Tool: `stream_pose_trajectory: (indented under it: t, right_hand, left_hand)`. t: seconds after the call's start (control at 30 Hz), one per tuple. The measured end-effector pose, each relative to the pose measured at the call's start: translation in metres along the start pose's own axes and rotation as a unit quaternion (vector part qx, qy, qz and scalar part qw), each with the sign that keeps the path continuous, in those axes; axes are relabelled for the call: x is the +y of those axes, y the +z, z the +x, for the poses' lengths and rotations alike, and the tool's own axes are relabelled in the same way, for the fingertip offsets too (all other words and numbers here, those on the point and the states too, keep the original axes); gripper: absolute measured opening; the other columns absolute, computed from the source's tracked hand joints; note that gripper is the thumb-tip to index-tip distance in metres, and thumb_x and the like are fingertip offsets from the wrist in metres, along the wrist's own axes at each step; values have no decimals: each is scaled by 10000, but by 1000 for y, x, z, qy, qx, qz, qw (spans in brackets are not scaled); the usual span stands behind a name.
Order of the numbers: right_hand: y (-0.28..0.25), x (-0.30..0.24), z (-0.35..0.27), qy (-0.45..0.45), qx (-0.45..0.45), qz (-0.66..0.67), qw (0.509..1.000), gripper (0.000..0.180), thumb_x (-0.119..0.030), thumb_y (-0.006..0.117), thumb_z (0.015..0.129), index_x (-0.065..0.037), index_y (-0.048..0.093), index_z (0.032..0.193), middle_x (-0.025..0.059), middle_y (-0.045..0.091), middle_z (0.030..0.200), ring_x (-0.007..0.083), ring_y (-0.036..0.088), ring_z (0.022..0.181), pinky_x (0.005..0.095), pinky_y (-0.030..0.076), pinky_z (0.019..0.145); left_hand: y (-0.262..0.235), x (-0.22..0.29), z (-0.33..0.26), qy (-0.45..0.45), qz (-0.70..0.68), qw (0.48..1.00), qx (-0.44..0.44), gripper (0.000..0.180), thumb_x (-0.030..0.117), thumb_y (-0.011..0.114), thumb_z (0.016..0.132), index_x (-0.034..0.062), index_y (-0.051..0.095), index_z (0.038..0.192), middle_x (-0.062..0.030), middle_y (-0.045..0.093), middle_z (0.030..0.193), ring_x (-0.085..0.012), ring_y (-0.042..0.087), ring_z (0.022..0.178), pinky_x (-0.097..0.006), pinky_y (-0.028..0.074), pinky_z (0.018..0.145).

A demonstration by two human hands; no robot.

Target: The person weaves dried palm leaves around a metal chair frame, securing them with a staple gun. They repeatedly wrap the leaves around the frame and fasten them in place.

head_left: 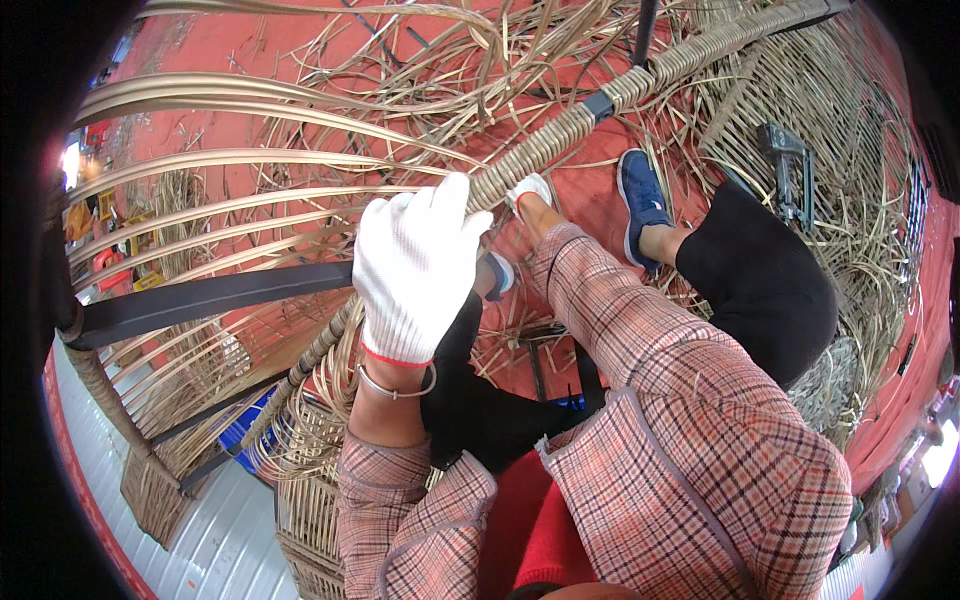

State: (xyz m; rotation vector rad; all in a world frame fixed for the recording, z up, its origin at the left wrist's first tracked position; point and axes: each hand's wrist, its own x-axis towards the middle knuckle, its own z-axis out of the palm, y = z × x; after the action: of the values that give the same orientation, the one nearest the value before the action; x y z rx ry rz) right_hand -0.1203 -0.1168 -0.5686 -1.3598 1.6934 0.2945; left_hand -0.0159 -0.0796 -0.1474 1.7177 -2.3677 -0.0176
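Observation:
My left hand [418, 268], in a white knit glove with a red cuff, is closed around the frame bar [545, 152] of a piece of wicker furniture. Tan wicker strip is wound in tight coils along this bar, with a short dark patch of bare frame showing between the coils. Below and beyond the bar is my gloved right hand [530, 190]; its fingers are mostly hidden, so what they hold cannot be made out. Several long tan wicker strips [250, 158] stretch from the frame's left side toward my left hand. A flat dark frame bar [215, 303] runs beside my left wrist.
Loose wicker strips [400, 70] litter the red floor covering [215, 45]. A dark tool like a staple gun [790, 172] lies among woven panels at the right. A blue bin [240, 432] stands at the lower left. My knees and a blue shoe [645, 205] are beneath the bar.

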Motion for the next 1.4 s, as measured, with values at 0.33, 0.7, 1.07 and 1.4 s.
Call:
stream_pose_trajectory:
  t: [0.33, 0.7, 1.07, 1.4]
  right_hand:
    - [-54, -6, -78, -98, 115, 86, 985, 389, -377, 686, 854, -21, 737, 1004, 235, 703, 1023, 389, 689, 986, 466, 564, 836]
    - [-99, -21, -212, -442, 214, 48, 870, 259, -169, 593, 909, -154, 656, 1159, 117, 691, 1037, 336, 686, 927, 449, 565, 780]
    - [-216, -60, -301, -565, 321, -195, 735, 236, -196, 634, 824, -118, 646, 1047, 61, 649, 934, 262, 662, 920, 406, 533, 778]
    - [-254, -133, -269, -605, 258, -170, 734, 182, -320, 673, 915, -197, 739, 1032, 33, 717, 969, 264, 715, 900, 390, 576, 733]
  left_hand:
    - [7, -6, -5, 45, 5, 995, 87, 358, 265, 806, 842, 56, 705, 1115, -102, 670, 838, -300, 636, 755, -403, 513, 733]
    - [3, -4, -5, -2, -1, 999, -48, 369, 327, 689, 940, 76, 671, 1209, -123, 705, 865, -311, 674, 831, -412, 527, 792]
    - [-20, 0, -33, -22, 59, 998, -31, 713, 216, 793, 778, -64, 494, 1362, -136, 648, 878, -303, 652, 855, -422, 489, 843]
    - [-4, -32, -40, -11, 129, 991, 35, 70, 119, 556, 900, 87, 618, 894, -89, 649, 757, -263, 645, 759, -398, 476, 766]
